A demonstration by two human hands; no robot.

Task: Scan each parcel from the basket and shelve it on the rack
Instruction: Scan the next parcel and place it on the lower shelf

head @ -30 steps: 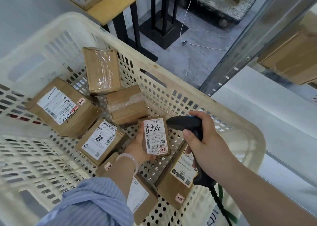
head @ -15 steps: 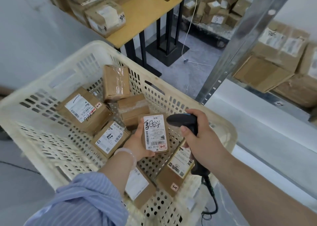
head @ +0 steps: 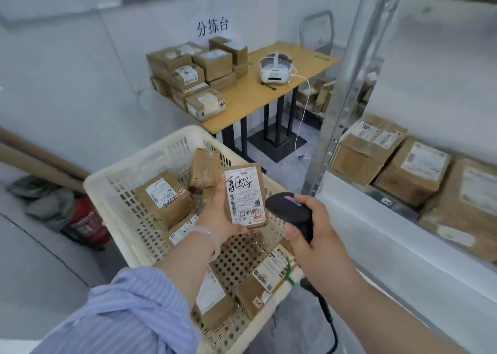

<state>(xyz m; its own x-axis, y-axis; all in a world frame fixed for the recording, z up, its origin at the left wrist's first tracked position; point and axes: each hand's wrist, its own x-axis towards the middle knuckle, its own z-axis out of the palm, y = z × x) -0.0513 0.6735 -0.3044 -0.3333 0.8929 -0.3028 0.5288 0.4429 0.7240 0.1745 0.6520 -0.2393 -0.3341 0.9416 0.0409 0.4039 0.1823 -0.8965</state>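
1. The left hand (head: 215,216) grips a labelled parcel (head: 246,196) upright above the basket (head: 129,165).
2. The right hand (head: 314,230) is wrapped round a black scanner (head: 289,209) just beside the parcel.
3. More parcels (head: 164,197) lie in the basket.
4. The rack (head: 347,90) stands to the right, and a tabletop (head: 269,95) with stacked boxes (head: 199,76) is behind.

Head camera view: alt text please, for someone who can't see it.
A person's left hand holds a small labelled parcel above a cream basket of other parcels, while the right hand grips a black scanner beside it. A rack holding boxes stands at right.
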